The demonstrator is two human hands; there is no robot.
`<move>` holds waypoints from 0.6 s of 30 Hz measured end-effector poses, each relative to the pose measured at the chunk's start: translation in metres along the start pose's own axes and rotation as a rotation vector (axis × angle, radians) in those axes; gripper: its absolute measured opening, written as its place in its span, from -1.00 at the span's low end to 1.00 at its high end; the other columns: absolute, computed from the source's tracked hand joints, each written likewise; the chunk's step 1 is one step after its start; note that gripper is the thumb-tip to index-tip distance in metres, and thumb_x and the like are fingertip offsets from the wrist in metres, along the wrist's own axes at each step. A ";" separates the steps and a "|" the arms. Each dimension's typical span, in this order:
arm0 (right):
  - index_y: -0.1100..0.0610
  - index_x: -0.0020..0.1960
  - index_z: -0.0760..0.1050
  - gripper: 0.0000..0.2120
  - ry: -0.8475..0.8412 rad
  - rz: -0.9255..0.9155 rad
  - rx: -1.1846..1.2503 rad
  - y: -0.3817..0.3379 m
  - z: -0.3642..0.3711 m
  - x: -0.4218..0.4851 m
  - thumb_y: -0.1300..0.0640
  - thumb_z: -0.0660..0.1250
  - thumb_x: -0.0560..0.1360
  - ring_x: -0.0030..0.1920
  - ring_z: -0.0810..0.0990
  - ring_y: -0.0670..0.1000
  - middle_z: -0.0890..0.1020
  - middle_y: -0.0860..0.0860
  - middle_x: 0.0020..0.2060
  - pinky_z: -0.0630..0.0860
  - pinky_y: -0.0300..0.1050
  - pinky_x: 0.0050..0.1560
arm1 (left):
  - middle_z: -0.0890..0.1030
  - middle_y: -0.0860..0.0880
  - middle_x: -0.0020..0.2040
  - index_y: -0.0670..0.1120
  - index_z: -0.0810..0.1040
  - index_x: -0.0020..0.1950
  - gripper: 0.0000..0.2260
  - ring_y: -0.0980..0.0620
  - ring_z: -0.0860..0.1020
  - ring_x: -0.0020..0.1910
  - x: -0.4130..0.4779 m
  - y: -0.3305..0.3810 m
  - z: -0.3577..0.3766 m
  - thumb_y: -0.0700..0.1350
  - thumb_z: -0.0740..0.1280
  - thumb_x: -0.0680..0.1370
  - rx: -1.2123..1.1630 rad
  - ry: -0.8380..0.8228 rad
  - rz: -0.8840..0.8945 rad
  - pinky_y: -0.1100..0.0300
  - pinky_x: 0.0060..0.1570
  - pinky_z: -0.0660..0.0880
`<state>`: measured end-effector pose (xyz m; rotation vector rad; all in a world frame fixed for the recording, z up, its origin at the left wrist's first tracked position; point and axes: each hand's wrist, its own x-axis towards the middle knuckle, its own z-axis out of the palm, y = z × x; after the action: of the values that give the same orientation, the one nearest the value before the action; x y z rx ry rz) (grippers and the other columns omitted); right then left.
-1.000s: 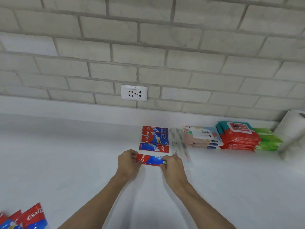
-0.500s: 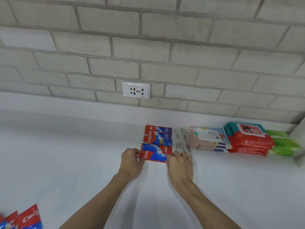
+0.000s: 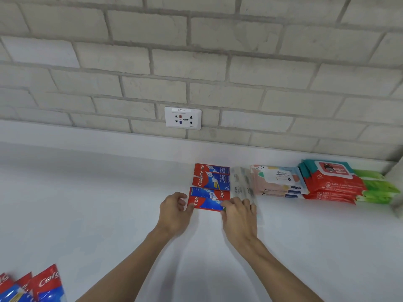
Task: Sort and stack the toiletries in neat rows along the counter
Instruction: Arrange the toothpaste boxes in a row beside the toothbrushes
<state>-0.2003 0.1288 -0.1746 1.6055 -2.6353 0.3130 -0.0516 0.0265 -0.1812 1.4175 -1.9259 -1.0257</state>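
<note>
- Two hands, head view: the left hand and the right hand hold the nearest toothpaste box between them, one at each short end. The fingers of both are curled in and pinch the box ends. The box lies flat on the white worktop.
- Position of the box: it sits touching, or just in front of, a second toothpaste box. Behind that is a small stack of toothpaste boxes near the wall. The right hand's outer fingers also lie over the near end of the clear packets just beside the column.
- Step in hand, as judged: squaring the front box into the toothpaste column. The row to the right already holds pastel wipes, red wipes and green wipes in stacks.
- Next move, as judged: both hands must let go without skewing the box. Then one must reach well away to the loose toothpaste packs at the lower left edge, which remain unsorted.
- Background: a wall socket in the brick wall, above the column.
</note>
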 end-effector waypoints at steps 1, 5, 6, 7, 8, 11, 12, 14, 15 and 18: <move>-0.03 0.33 0.44 -0.68 0.014 -0.002 0.022 -0.002 -0.001 -0.002 0.01 0.27 0.58 0.25 0.42 0.05 0.51 -0.01 0.27 0.31 -0.08 0.28 | 0.56 -0.02 -0.06 -0.07 0.49 0.13 -0.75 0.06 0.52 -0.17 -0.003 0.000 -0.003 -0.05 0.42 0.51 -0.012 -0.002 -0.002 0.29 -0.21 0.50; -0.03 0.28 0.48 -0.72 0.036 -0.017 0.167 -0.021 -0.006 -0.013 0.03 0.28 0.58 0.20 0.46 0.03 0.53 -0.04 0.24 0.34 -0.09 0.20 | 0.58 -0.02 -0.05 -0.06 0.53 0.11 -0.81 0.07 0.55 -0.21 -0.017 -0.006 -0.020 -0.09 0.41 0.52 -0.037 0.001 0.025 0.25 -0.18 0.53; -0.03 0.27 0.49 -0.73 0.033 -0.022 0.213 -0.027 -0.007 -0.015 0.04 0.29 0.57 0.20 0.47 0.02 0.54 -0.05 0.23 0.36 -0.09 0.21 | 0.58 -0.01 -0.04 -0.05 0.54 0.10 -0.82 0.08 0.56 -0.20 -0.019 -0.008 -0.025 -0.10 0.40 0.52 -0.030 0.006 0.036 0.27 -0.17 0.53; -0.03 0.27 0.50 -0.73 0.024 -0.032 0.254 -0.035 -0.009 -0.018 0.05 0.30 0.57 0.22 0.48 0.02 0.54 -0.05 0.23 0.38 -0.09 0.24 | 0.59 0.00 -0.04 -0.04 0.55 0.09 -0.84 0.09 0.56 -0.19 -0.024 -0.011 -0.030 -0.11 0.40 0.52 -0.029 0.010 0.046 0.30 -0.18 0.51; -0.03 0.26 0.51 -0.73 0.018 -0.044 0.294 -0.043 -0.011 -0.021 0.06 0.31 0.57 0.23 0.49 0.01 0.55 -0.06 0.23 0.40 -0.09 0.26 | 0.59 0.01 -0.05 -0.03 0.56 0.08 -0.85 0.09 0.56 -0.18 -0.028 -0.013 -0.037 -0.11 0.40 0.52 -0.031 0.014 0.059 0.34 -0.20 0.48; 0.00 0.24 0.54 -0.75 0.003 -0.076 0.421 -0.070 -0.019 -0.029 0.10 0.33 0.57 0.23 0.52 -0.01 0.57 -0.04 0.22 0.45 -0.12 0.28 | 0.60 0.04 -0.07 0.00 0.58 0.04 -0.87 0.08 0.58 -0.18 -0.039 -0.017 -0.063 -0.12 0.40 0.51 -0.029 0.009 0.106 0.34 -0.18 0.48; 0.01 0.23 0.55 -0.76 -0.017 -0.096 0.454 -0.081 -0.021 -0.033 0.11 0.33 0.57 0.21 0.52 -0.02 0.58 -0.04 0.21 0.46 -0.14 0.26 | 0.61 0.05 -0.07 0.00 0.59 0.04 -0.87 0.08 0.58 -0.17 -0.044 -0.021 -0.075 -0.12 0.40 0.51 -0.021 0.005 0.117 0.34 -0.16 0.49; 0.01 0.22 0.56 -0.77 -0.078 -0.138 0.503 -0.102 -0.024 -0.041 0.13 0.31 0.57 0.17 0.54 -0.04 0.59 -0.04 0.18 0.47 -0.17 0.23 | 0.61 0.08 -0.08 0.01 0.59 0.03 -0.88 0.07 0.58 -0.15 -0.051 -0.030 -0.098 -0.13 0.39 0.51 0.003 -0.003 0.136 0.42 -0.18 0.45; 0.00 0.21 0.57 -0.77 -0.112 -0.157 0.528 -0.114 -0.025 -0.046 0.14 0.30 0.57 0.15 0.55 -0.05 0.60 -0.05 0.16 0.48 -0.17 0.23 | 0.61 0.10 -0.09 0.02 0.60 0.02 -0.89 0.08 0.58 -0.14 -0.054 -0.035 -0.110 -0.13 0.39 0.51 0.019 0.001 0.138 0.45 -0.19 0.43; 0.01 0.16 0.59 -0.80 -0.190 -0.189 0.614 -0.146 -0.023 -0.060 0.15 0.29 0.57 0.08 0.57 -0.07 0.64 -0.07 0.10 0.51 -0.19 0.20 | 0.61 0.12 -0.09 0.03 0.60 0.00 -0.90 0.09 0.58 -0.13 -0.060 -0.052 -0.149 -0.14 0.38 0.51 0.087 0.006 0.138 0.46 -0.21 0.41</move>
<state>-0.0445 0.1212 -0.1380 2.1206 -2.6392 1.0950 0.1110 0.0362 -0.1379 1.3111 -2.0550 -0.8832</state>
